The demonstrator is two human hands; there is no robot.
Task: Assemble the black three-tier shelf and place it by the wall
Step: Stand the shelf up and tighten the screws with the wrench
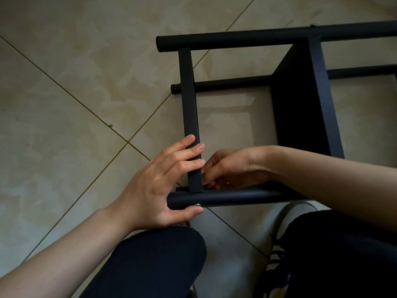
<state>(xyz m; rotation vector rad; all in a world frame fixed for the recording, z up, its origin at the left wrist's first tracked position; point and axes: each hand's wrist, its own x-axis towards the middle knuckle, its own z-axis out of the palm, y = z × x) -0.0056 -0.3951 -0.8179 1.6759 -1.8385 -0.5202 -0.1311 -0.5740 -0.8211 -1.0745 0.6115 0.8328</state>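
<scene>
— Where do we have the shelf (300,108) now?

— It lies on its side on the tiled floor (75,82), right in front of our knees (159,261). We can see round black poles running left to right: a far pole (257,39) at the top, a thinner-looking one (225,83) behind the frame, and the near pole (232,195) just beyond our legs. A flat black board (190,117) stands on edge between the far pole and the near one, and a second board (300,108) stands farther right.

— And our left hand (154,186)?

— It spans the corner where the flat board meets the near pole. The fingers (187,151) are wrapped over the board's edge, and the thumb (191,211) presses under the near pole, just below a small silver screw head (197,204). So it is clamped on that joint.

— The right hand (232,168)?

— It reaches inside the frame, on the other side of the board, with its fingers curled toward the same corner. The fingertips are hidden by the board and pole, so we cannot tell whether they pinch anything.

— Anything else in view?

— A pale shoe (247,265) with dark laces, low between our knees.
</scene>
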